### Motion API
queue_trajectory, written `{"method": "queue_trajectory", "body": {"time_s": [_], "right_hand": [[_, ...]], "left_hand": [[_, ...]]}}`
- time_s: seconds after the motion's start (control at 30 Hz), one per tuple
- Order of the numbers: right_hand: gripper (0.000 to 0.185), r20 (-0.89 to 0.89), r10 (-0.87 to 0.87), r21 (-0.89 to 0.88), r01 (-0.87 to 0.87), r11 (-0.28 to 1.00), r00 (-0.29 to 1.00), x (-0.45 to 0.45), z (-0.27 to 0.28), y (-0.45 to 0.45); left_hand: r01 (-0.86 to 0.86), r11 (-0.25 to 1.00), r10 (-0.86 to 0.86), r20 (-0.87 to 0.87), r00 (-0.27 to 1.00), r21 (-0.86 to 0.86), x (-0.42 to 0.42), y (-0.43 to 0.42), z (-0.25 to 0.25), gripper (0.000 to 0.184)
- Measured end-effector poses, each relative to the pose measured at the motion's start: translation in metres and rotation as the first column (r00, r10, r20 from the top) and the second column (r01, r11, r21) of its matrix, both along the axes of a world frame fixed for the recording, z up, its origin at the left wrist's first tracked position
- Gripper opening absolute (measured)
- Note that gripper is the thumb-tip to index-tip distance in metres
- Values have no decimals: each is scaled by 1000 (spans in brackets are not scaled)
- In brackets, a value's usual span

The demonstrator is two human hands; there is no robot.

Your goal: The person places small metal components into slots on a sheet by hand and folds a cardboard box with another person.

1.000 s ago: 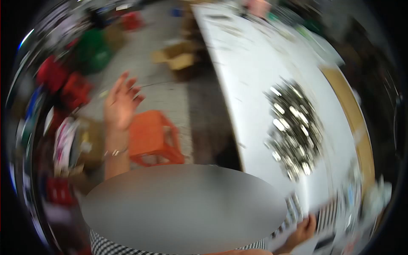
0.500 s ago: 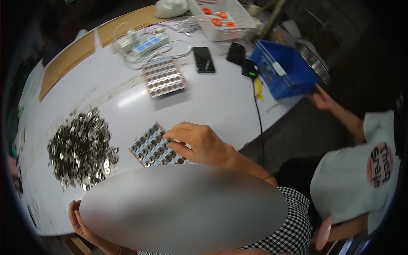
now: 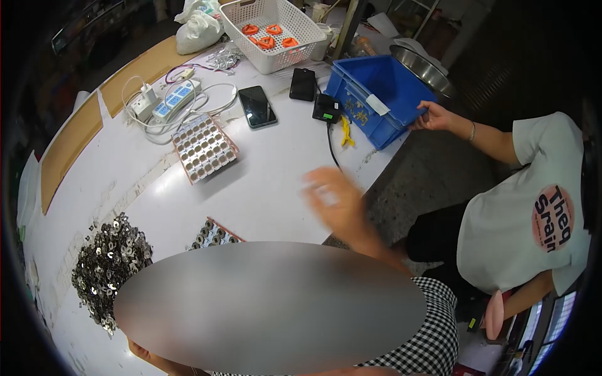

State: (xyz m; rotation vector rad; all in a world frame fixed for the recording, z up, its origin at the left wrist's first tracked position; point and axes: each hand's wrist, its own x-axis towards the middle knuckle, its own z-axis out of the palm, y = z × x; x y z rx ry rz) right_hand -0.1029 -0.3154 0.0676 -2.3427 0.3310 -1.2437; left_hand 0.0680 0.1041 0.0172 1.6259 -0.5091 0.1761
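Smeared by motion, my right hand is raised over the table's right edge, its fingers blurred. My left hand shows only in part at the bottom left, beside the grey blurred oval; its fingers are mostly hidden. Just above it lies a heap of small shiny metal pieces. A tray of round metal parts pokes out above the oval, its lower part covered. Farther back rests a stack of similar trays filled with rows of round parts.
A co-worker in a white shirt stands at the right, one hand on a blue bin. Around the back are a phone, a power strip, black devices, a white basket with orange pieces, and a metal bowl.
The view has swung round and shifted towards the co-worker and bin. My right hand has left the near tray and moved right. The oval now covers more of that tray.
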Motion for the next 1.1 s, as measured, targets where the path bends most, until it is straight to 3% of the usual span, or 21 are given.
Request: {"method": "queue_trajectory", "body": {"time_s": [0.03, 0.07, 0.13, 0.23, 0.33, 0.43, 0.53, 0.7, 0.87, 0.93, 1.1], "right_hand": [[26, 38, -267, -33, 268, 963, 963, -23, 15, -4], [32, 139, -474, -281, 494, 823, 869, -48, 24, -23], [37, 203, -684, -345, 705, 619, 700, -86, 31, -58], [47, -105, -684, 187, 690, 699, 722, -113, 29, -97], [59, -298, -731, 116, 783, 611, 614, -121, 20, -123], [67, -347, -739, 91, 805, 586, 577, -126, 12, -144], [61, -428, -754, 21, 839, 543, 499, -138, -5, -170], [45, -396, -713, -32, 768, 640, 578, -136, 4, -182], [29, -442, -561, 195, 685, 702, 701, -100, 34, -180], [24, -409, -558, 207, 669, 714, 722, -89, 39, -181], [39, -261, -587, 113, 628, 770, 766, -79, 14, -174]], "left_hand": [[-13, 1000, 13, 0, 1000, 7, 2, 4, -2, 27], [-32, 999, 32, -12, 999, 2, 3, 13, -9, 27], [-39, 999, 37, -72, 997, -27, 6, 15, -9, 27], [-12, 1000, 9, -112, 994, -19, 14, 7, -10, 26], [31, 999, -32, -67, 997, -17, 18, -3, -9, 26], [53, 999, -53, -39, 998, 2, 15, -7, -6, 26], [51, 999, -51, -47, 998, -10, 16, -9, -7, 26], [43, 998, -41, -32, 999, 46, 16, -8, -1, 27], [58, 996, -58, 0, 998, 63, 14, -9, 6, 28], [54, 996, -55, 14, 998, 65, 11, -9, 6, 28], [29, 996, -28, -15, 999, 81, 5, -2, 9, 28]]}}
